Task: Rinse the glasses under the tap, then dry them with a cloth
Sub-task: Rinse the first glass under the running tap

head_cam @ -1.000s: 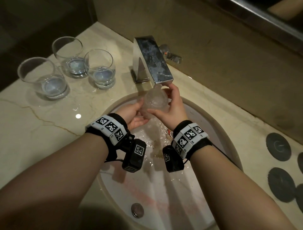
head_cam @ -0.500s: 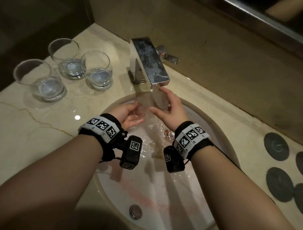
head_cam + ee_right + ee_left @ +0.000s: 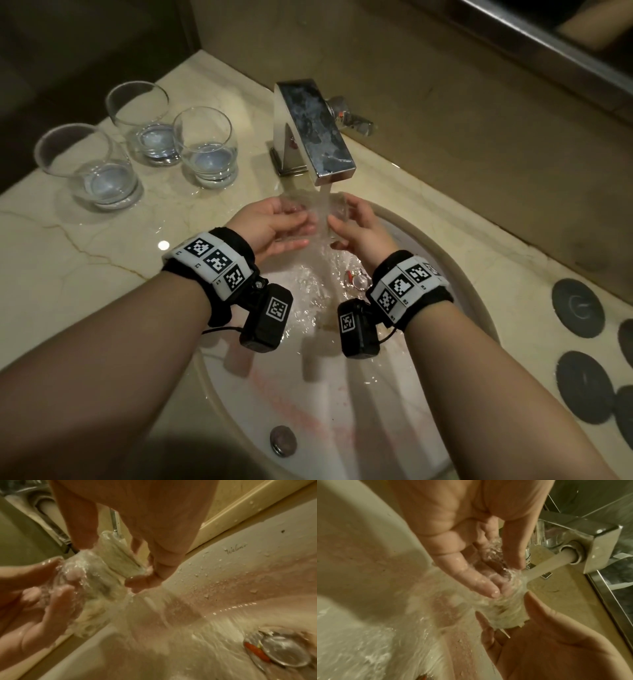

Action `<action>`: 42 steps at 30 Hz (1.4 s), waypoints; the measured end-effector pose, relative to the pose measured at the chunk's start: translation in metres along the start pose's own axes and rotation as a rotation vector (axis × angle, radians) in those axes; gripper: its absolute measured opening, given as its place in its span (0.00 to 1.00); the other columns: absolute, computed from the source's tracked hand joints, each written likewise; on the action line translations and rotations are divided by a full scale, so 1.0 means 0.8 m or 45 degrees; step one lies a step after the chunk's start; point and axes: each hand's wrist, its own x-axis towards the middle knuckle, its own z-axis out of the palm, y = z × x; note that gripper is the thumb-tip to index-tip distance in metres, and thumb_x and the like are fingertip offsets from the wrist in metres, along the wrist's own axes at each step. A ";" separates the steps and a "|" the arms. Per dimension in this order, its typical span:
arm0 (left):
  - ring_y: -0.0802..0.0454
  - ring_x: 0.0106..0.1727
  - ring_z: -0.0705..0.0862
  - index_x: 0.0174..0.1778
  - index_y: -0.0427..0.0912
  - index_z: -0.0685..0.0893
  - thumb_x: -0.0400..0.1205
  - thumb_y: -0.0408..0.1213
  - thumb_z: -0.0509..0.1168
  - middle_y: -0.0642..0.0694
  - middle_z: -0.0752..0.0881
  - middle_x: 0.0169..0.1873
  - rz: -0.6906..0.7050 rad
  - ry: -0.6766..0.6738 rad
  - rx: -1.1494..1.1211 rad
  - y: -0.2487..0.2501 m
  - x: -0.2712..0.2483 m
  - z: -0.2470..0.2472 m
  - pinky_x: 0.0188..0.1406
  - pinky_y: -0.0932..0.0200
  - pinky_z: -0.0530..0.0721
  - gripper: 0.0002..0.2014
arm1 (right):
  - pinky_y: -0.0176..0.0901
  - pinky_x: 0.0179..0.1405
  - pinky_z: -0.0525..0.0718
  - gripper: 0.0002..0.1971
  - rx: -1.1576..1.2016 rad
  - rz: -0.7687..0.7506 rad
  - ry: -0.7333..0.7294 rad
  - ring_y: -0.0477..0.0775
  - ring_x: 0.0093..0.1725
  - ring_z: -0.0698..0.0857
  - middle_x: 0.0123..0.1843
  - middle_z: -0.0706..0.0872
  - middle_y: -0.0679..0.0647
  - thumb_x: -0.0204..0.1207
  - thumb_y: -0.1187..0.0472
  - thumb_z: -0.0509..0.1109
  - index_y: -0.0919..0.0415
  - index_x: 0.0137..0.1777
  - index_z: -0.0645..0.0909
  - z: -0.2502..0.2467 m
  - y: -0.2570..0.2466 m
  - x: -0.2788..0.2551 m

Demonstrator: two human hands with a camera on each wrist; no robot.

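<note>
The tap (image 3: 313,130) is shiny, water-spotted metal; the counter (image 3: 68,246) is glossy veined stone; the basin (image 3: 342,394) is smooth, wet ceramic; the glasses (image 3: 205,147) are clear.

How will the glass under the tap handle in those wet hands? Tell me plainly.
Probably slippery: the glass is smooth and clear, with water running over it and both hands wet. Likely breakable too, held above the hard sink. The left hand and right hand hold it from either side, so a firm grip seems wise.
</note>
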 end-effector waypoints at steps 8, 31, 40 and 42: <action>0.57 0.35 0.88 0.43 0.41 0.77 0.79 0.24 0.63 0.47 0.89 0.34 0.027 -0.007 0.021 0.005 -0.001 -0.002 0.32 0.65 0.87 0.07 | 0.47 0.45 0.83 0.22 -0.006 0.029 -0.037 0.55 0.49 0.86 0.56 0.83 0.52 0.76 0.57 0.72 0.51 0.67 0.70 0.005 -0.003 0.002; 0.56 0.32 0.88 0.42 0.39 0.81 0.82 0.26 0.59 0.45 0.90 0.33 0.051 -0.030 -0.168 0.006 0.001 0.001 0.27 0.69 0.81 0.07 | 0.50 0.51 0.86 0.28 0.008 0.053 -0.081 0.57 0.59 0.86 0.69 0.77 0.55 0.80 0.46 0.62 0.47 0.78 0.60 -0.004 -0.004 -0.007; 0.55 0.34 0.89 0.48 0.38 0.80 0.82 0.24 0.59 0.43 0.90 0.35 -0.009 -0.049 -0.146 0.007 0.007 0.001 0.28 0.66 0.85 0.07 | 0.44 0.38 0.81 0.16 -0.062 -0.034 -0.049 0.57 0.43 0.87 0.68 0.77 0.57 0.81 0.59 0.66 0.46 0.66 0.70 -0.003 -0.010 -0.001; 0.55 0.36 0.89 0.50 0.41 0.79 0.80 0.21 0.60 0.44 0.90 0.38 -0.019 -0.097 -0.038 0.009 0.006 0.001 0.34 0.63 0.87 0.10 | 0.42 0.35 0.82 0.14 0.004 0.026 -0.008 0.55 0.37 0.85 0.64 0.79 0.59 0.82 0.57 0.64 0.51 0.65 0.69 0.000 -0.011 0.000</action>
